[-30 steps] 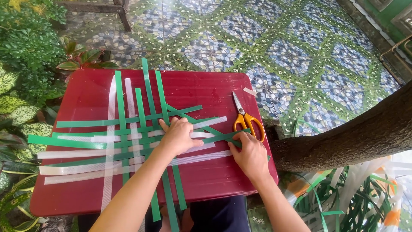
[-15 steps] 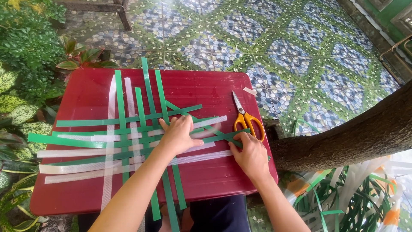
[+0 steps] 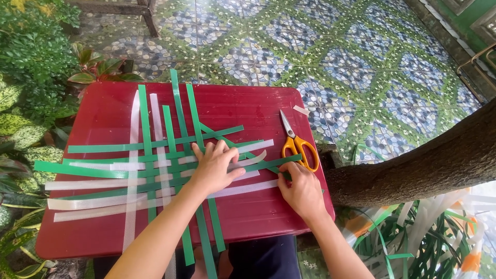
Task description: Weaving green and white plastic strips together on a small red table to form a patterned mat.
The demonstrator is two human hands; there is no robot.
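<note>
On the red table (image 3: 103,113) lies a loose weave of green strips (image 3: 155,150) and white strips (image 3: 93,183). The left hand (image 3: 213,168) presses flat, fingers spread, on the crossing. The right hand (image 3: 302,191) pinches a green strip's end just below the orange-handled scissors (image 3: 297,144).

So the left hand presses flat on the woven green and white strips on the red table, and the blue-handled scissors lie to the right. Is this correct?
Not quite: the head view shows the scissors have orange handles, not blue. The rest holds: the left hand presses flat on the woven strips on the red table.
</note>
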